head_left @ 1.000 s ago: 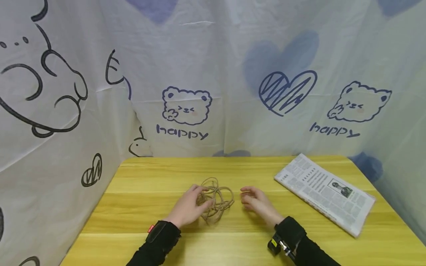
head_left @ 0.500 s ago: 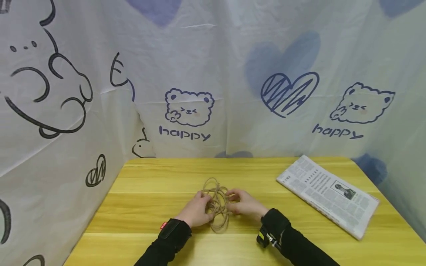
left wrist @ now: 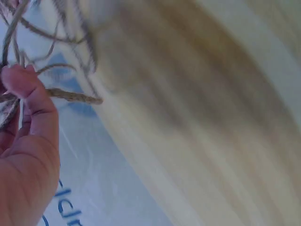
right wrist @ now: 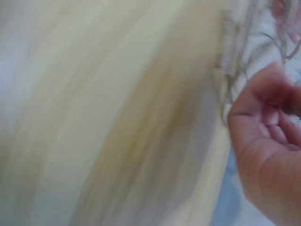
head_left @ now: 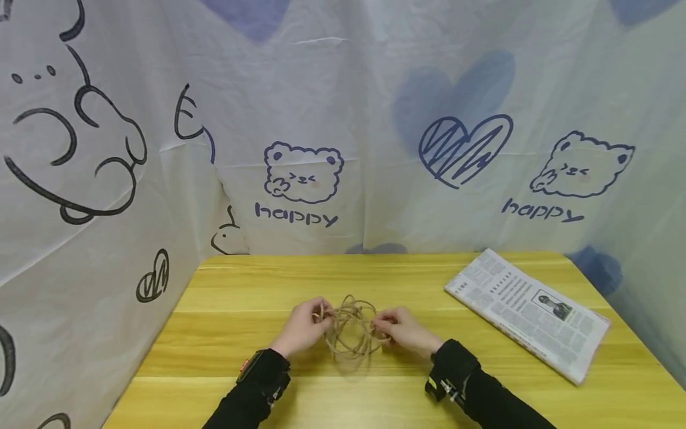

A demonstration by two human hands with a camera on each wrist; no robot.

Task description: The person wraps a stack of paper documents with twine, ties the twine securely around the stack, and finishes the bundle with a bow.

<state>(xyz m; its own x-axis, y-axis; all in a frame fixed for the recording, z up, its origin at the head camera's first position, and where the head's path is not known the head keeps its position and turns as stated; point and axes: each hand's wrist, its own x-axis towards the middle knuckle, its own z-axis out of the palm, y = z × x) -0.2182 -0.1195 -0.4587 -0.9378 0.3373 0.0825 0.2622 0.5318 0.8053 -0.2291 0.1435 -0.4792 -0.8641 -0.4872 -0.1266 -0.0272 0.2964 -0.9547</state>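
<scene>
A loose, tangled bundle of thin brown twine (head_left: pixel 351 351) hangs between the two hands, seemingly just above the table. On its left side, the left hand (head_left: pixel 301 328) pinches strands between thumb and fingers. The left wrist view shows the thumb of that left hand (left wrist: pixel 33 136) pressed on the twine (left wrist: pixel 73 96), with loops spreading past it. At the opposite side the right hand (head_left: pixel 406 330) grips other strands. In the right wrist view, the right hand (right wrist: pixel 265 136) has curled fingers, and blurred twine (right wrist: pixel 228 89) dangles beside it.
A folded newspaper (head_left: pixel 527 313) lies at the right of the yellow wood-grain table (head_left: pixel 241 286). Behind the table and along its sides hangs a pale cloth (head_left: pixel 375 119) printed with bears and hearts.
Both hands have come to the twine and taken hold of it. Since half a second ago they have drawn slightly apart, and the bundle has lifted and spread wider.
</scene>
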